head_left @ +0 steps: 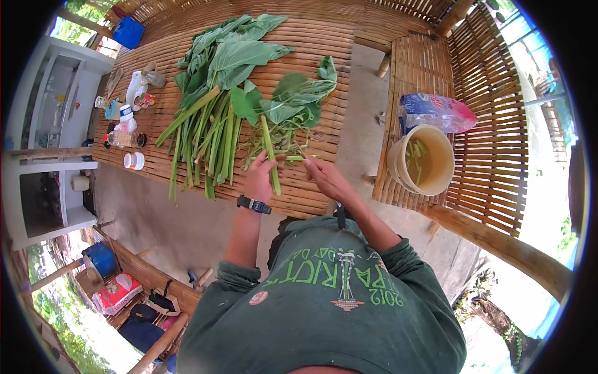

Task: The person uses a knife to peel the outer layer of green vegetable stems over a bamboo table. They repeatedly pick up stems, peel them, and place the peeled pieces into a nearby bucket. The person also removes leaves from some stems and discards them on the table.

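Note:
My left hand (258, 179), with a dark watch on its wrist, is closed round a green leaf stalk (268, 134) above the near part of the bamboo table (311, 34). Close on its right, my right hand (325, 177) is closed too, its fingertips pinched at a short green strip and something thin that I cannot make out. Stringy green peelings (283, 138) lie just beyond both hands. To the left rests a pile of long green stalks (208, 140) with large leaves (240, 56) at the far end. More limp leaves (293, 96) lie right of it.
Bottles and jars, including a clear bottle (124, 139) and a white-lidded jar (133, 161), stand along the table's left side. On the right bamboo bench are a cream bucket (430, 159) holding cut stalk pieces in liquid and a plastic bag (439, 113). A white shelf unit (87, 65) stands left.

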`<state>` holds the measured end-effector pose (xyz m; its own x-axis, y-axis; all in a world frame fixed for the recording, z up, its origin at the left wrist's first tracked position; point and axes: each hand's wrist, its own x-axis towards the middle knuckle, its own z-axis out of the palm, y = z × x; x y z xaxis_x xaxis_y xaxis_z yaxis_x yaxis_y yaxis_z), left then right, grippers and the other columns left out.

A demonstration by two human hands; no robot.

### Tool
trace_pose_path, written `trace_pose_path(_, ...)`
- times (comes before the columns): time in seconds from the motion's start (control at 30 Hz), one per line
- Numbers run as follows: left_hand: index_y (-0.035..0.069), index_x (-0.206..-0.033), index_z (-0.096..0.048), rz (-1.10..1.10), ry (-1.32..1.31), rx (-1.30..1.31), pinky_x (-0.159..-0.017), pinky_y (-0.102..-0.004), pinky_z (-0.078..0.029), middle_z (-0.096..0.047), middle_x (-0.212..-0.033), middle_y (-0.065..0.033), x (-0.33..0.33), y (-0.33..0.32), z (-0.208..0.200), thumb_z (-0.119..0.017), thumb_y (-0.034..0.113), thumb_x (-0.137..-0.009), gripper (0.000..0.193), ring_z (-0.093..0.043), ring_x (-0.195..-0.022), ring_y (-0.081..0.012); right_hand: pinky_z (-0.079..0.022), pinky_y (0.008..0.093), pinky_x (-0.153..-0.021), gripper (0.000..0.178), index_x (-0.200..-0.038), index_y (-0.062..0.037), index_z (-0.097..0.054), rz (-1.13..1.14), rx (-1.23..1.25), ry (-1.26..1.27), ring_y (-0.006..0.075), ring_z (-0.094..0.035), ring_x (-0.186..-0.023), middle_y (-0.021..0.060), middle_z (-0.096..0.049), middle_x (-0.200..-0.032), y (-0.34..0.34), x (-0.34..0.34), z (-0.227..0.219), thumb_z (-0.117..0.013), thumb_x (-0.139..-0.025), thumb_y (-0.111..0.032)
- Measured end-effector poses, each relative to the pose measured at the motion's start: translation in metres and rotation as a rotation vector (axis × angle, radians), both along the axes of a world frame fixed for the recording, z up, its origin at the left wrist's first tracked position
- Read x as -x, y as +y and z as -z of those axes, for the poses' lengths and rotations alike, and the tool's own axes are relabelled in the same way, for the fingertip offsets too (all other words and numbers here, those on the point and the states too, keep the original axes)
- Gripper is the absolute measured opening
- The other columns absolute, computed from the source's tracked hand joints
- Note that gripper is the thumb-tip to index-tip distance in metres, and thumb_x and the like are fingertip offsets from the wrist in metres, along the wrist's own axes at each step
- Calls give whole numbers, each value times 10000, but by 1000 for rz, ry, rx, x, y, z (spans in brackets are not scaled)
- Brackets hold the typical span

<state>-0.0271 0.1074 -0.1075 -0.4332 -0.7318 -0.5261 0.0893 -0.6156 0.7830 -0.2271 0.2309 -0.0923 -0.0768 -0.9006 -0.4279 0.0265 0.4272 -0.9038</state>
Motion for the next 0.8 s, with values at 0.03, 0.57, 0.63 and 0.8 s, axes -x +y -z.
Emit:
trace_pose_path(0.03, 60, -1489, -531, 0, -104, 19, -628, -296, -526, -752, -1081, -112, 26, 14, -13, -548, 92, -1072, 419, -654, -748, -148, -526, 374, -716, 529, -1582, -147, -496, 25, 105, 218, 215, -613, -749, 129, -638, -882, 8, 10, -5, -475, -1134, -428)
trace_pose_path(0.57, 113, -1366, -676, 892, -445, 984, -840, -439, -577, -758, -1062, -220, 324, 162, -18, -650, 208, -987, 391, -742, -973, -397, -470, 344, -659, 561, -1552, -38, -501, 921, 94, 220, 186, -559, -685, 83, -603, -805, 185, 186, 15, -517, -1108, -380)
trace_pose_path(0.63, 90, -1374, -671, 956, -422, 1052, -839, -414, -580, -761, -1082, -218, 340, 173, -14, -656, 207, -982, 409, -758, -947, -371, -430, 273, -583, 529, -1502, -13, -554, 1000, 58, 20, 106, -500, -631, 21, -552, -789, 196, 204, 16, -514, -1117, -374)
trace_pose_path(0.8, 45, -1390, -657, 1039, -279, 978, -826, -396, -585, -763, -1134, -228, 372, 190, 18, -672, 177, -967, 443, -774, -916, -289, -366, 279, -466, 423, -1144, -39, -652, 1283, -199, -453, 86, -442, -510, -1, -532, -744, 227, 267, 94, -505, -1108, -434)
